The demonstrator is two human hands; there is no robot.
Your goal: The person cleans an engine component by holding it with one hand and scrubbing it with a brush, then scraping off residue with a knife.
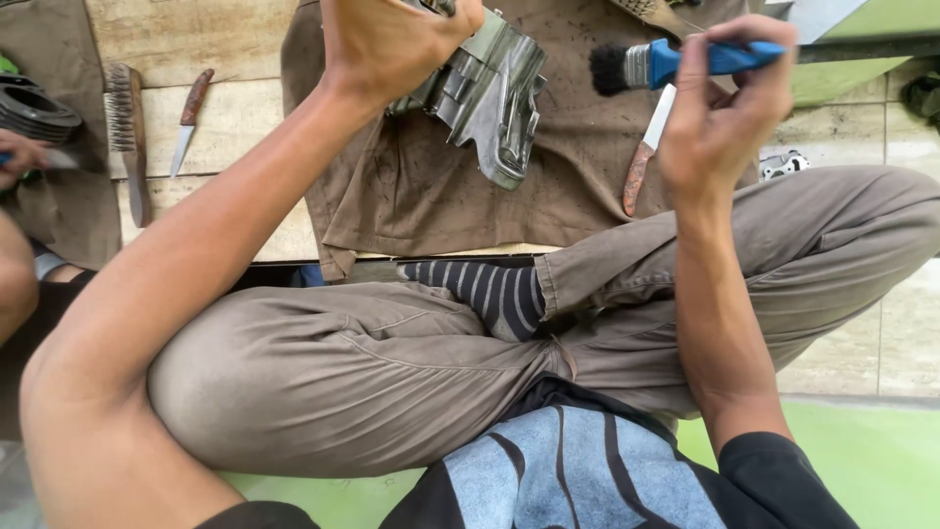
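My left hand [392, 44] grips the top of a grey metal engine part [494, 93] and holds it tilted on a stained brown cloth [411, 186]. My right hand [725, 108] holds a paintbrush with a blue handle [676, 62]; its black bristles point left, a short way to the right of the metal part. A knife with a rusty brown handle [646, 147] lies on the cloth just below the brush. I sit cross-legged, with a striped sock between my knees.
On the wooden boards at left lie a wire brush [127, 137] and a small knife [188, 120]. Another person's hand [24, 157] works by a dark ring-shaped part [34, 113] at the far left. A small metal piece [783, 165] sits near my right knee.
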